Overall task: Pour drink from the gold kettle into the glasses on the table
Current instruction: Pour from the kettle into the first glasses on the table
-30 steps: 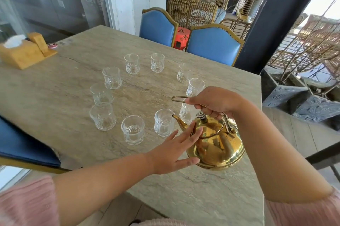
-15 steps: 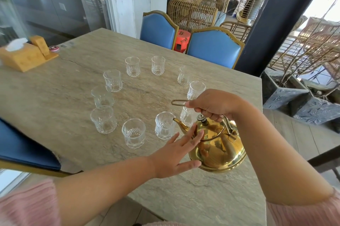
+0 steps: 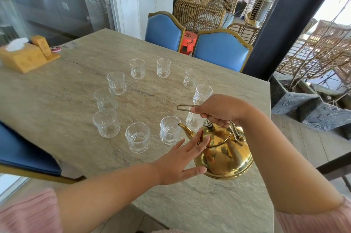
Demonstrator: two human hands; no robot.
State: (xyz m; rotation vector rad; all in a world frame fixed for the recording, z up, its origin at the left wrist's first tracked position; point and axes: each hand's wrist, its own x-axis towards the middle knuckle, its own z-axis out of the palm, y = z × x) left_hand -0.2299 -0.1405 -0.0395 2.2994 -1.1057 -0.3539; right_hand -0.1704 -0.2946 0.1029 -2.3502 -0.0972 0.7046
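The gold kettle (image 3: pixel 224 155) hangs tilted above the stone table (image 3: pixel 66 128), lifted by its wire handle in my right hand (image 3: pixel 220 110). Its spout tip sits at the rim of a clear cut glass (image 3: pixel 169 130). My left hand (image 3: pixel 180 158) lies flat against the kettle's left side and lid, fingers spread. Several more clear glasses stand in a ring, among them one (image 3: pixel 137 137) to the left of the spout glass and one (image 3: pixel 202 93) just beyond my right hand. Another glass is partly hidden behind the spout and my right hand.
A wooden tissue box (image 3: pixel 22 55) stands at the far left of the table. Two blue chairs (image 3: pixel 222 49) line the far edge, and a blue chair seat (image 3: pixel 22 155) juts in at the near left. The table's right edge drops to a wooden floor with stone planters (image 3: pixel 296 98).
The kettle's spout has come down and forward to the rim of the near glass. Both hands keep the same hold on the kettle.
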